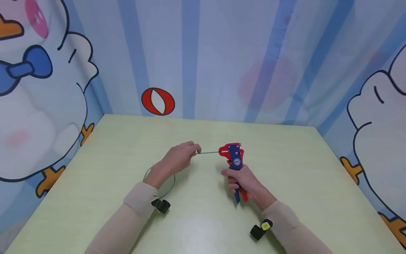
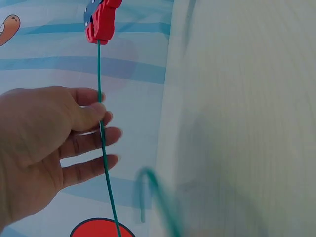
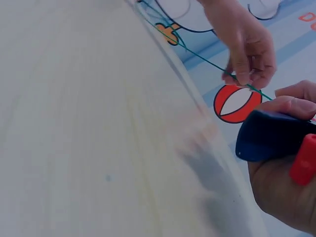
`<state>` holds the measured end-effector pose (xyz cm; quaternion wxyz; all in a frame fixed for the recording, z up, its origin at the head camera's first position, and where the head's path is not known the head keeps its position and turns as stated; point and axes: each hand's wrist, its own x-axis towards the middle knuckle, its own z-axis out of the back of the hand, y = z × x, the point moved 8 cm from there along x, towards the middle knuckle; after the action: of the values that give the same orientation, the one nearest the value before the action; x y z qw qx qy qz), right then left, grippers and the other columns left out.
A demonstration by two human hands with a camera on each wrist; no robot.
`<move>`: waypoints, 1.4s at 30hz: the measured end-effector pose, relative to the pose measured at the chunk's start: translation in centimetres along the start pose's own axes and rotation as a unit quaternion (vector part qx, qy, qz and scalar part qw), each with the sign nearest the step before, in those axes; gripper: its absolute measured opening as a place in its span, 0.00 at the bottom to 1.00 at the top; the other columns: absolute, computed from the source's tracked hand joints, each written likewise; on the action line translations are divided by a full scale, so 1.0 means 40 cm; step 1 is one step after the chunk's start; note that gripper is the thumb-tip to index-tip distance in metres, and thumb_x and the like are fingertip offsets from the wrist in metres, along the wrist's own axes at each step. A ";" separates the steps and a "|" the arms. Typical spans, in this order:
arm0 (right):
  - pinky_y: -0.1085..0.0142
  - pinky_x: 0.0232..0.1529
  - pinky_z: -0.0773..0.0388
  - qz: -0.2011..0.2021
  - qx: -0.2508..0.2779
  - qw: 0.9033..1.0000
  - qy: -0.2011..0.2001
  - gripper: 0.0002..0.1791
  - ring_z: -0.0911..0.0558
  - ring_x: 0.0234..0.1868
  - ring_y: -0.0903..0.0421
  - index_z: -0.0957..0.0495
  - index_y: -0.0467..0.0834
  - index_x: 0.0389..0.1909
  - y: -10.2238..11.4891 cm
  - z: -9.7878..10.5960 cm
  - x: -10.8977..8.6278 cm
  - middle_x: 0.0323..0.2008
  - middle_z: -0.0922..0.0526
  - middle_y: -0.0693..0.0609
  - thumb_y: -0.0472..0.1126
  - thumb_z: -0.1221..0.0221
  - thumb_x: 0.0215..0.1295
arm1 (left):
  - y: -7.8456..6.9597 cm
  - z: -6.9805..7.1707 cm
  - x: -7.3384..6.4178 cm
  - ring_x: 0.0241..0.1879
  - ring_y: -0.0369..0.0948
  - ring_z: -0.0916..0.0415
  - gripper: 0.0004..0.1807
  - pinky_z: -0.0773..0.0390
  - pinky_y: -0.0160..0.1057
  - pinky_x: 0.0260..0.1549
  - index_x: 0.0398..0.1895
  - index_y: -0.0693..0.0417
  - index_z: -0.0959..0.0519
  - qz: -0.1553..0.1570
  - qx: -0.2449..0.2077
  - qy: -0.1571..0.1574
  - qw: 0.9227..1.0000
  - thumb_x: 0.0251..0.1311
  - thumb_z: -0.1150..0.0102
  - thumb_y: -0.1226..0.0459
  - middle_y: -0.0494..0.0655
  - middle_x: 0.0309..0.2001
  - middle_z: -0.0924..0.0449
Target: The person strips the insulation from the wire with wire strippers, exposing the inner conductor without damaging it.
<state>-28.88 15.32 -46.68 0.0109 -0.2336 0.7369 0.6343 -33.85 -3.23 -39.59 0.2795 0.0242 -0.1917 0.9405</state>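
Note:
A thin green wire (image 1: pixel 208 152) runs from my left hand (image 1: pixel 180 157) to the red nose of a wire stripper (image 1: pixel 235 155). Thumb and forefinger of the left hand pinch the wire, as the left wrist view shows, while its other fingers stand apart. The wire's end sits between the tool's red jaws. My right hand (image 1: pixel 243 180) grips the red and blue handles, holding the stripper upright above the table. In the right wrist view the blue handle end (image 3: pixel 269 136) points toward the camera. The rest of the wire (image 1: pixel 173 181) loops behind and below the left wrist.
The pale green table (image 1: pixel 196 218) lies beneath both hands. A printed cloth (image 1: pixel 215 60) with blue stripes and cartoon birds hangs behind it and along both sides. Small black cameras (image 1: pixel 161 205) are strapped at the sleeves.

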 end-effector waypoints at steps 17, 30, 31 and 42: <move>0.65 0.27 0.24 -0.007 0.009 1.000 0.017 0.11 0.29 0.20 0.56 0.37 0.41 0.40 0.010 0.002 -0.007 0.19 0.31 0.52 0.38 0.43 0.69 | 0.009 0.010 0.001 0.44 0.43 0.21 0.16 0.19 0.40 0.47 0.52 0.52 0.19 0.003 0.003 -0.008 1.000 0.62 0.36 0.74 0.47 0.46 0.19; 0.52 0.45 0.17 0.014 -0.024 0.999 0.047 0.21 0.12 0.31 0.47 0.35 0.28 0.56 0.047 0.035 -0.009 0.32 0.14 0.43 0.40 0.46 0.74 | 0.014 0.008 -0.005 0.45 0.43 0.21 0.16 0.19 0.41 0.46 0.52 0.52 0.19 0.005 0.011 -0.010 1.000 0.62 0.36 0.73 0.48 0.46 0.19; 0.52 0.45 0.17 0.012 -0.027 0.999 0.043 0.23 0.12 0.32 0.46 0.37 0.27 0.58 0.051 0.041 -0.011 0.34 0.13 0.42 0.41 0.47 0.74 | 0.015 0.005 -0.004 0.44 0.43 0.21 0.16 0.19 0.41 0.46 0.52 0.51 0.19 0.008 0.012 -0.007 1.000 0.62 0.36 0.73 0.48 0.46 0.19; 0.62 0.36 0.16 -0.024 -0.144 0.983 -0.108 0.21 0.18 0.30 0.54 0.28 0.28 0.54 0.074 0.161 -0.005 0.33 0.19 0.45 0.40 0.41 0.70 | 0.023 -0.025 0.000 0.43 0.42 0.22 0.12 0.20 0.42 0.46 0.50 0.51 0.17 0.024 0.040 0.051 0.998 0.67 0.40 0.71 0.46 0.43 0.18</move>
<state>-31.57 21.72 -45.10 0.0725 -0.1804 0.6265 0.7548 -34.27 -3.57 -40.85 0.2651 -0.0170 -0.1402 0.9538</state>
